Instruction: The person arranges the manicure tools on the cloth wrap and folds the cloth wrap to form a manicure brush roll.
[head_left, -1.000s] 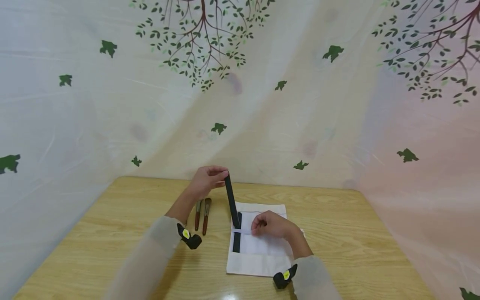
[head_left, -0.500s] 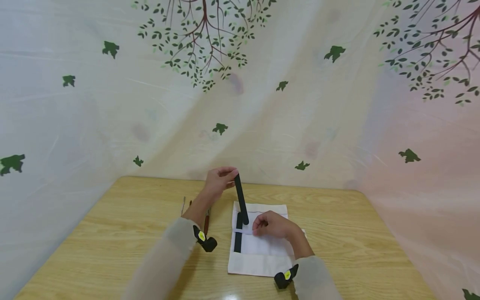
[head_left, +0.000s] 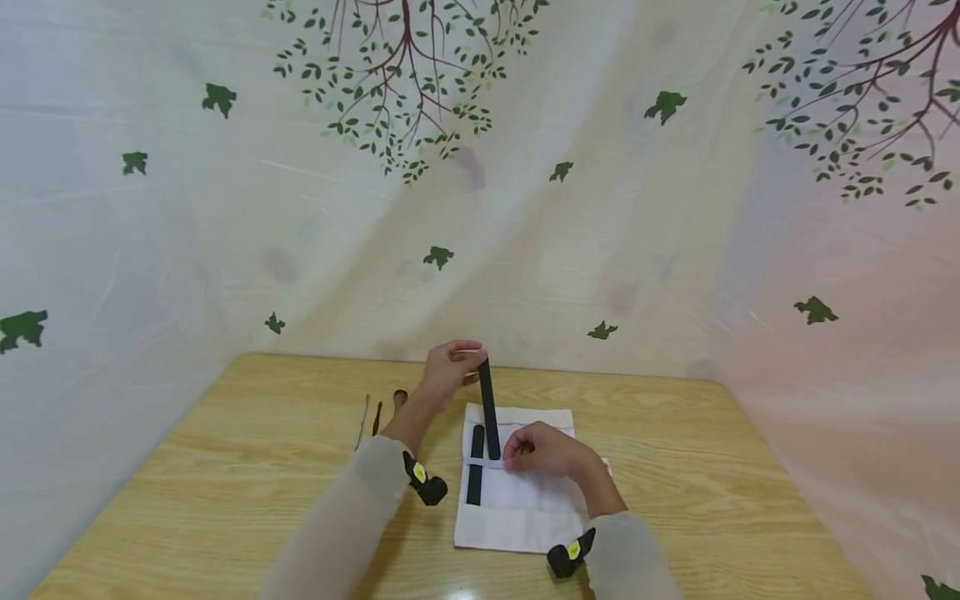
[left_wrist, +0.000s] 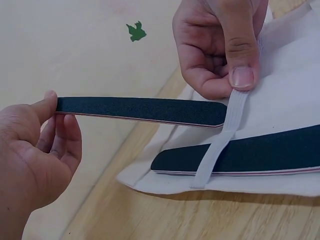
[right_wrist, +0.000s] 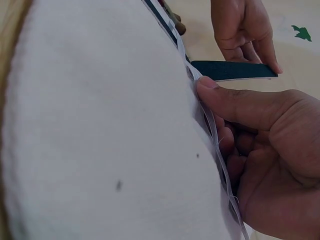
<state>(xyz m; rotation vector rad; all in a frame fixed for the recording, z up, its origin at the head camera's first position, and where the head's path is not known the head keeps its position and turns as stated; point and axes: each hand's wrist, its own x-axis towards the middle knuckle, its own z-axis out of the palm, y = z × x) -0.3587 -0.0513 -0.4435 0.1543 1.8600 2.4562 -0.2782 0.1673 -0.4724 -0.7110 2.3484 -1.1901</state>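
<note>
Two hands at work here, and two nail files in play. The left hand [head_left: 447, 373] has the first nail file [head_left: 490, 410] pinched at its far end between thumb and fingers, tilted up over the left part of one white cloth pouch [head_left: 517, 527]. Its near end comes right up to the single white elastic band [left_wrist: 213, 156]; whether the tip has slipped beneath, I can't tell.

Over to the right hand [head_left: 551, 450]: thumb on top, fingers curled under, it's got that one band pinched just right of the file's tip. The second nail file [head_left: 475, 483] lies flat on the pouch, along its left edge, with the band crossing over it. So that's one file under the band, one in the fingers. Two dark specks [right_wrist: 119, 185] show on the cloth from the right wrist.

Out to the left on the tabletop [head_left: 690, 483], three slim tools peek past the left arm: one thin metal stick [head_left: 362, 421], one thin brown stick [head_left: 377, 418] and one brush [head_left: 401, 397], the last two partly covered. Two pale sleeves [head_left: 337, 517], each with one black wrist camera [head_left: 572, 553]. And behind it all, one curtain [head_left: 525, 275], two leafy branch clusters printed up high.
</note>
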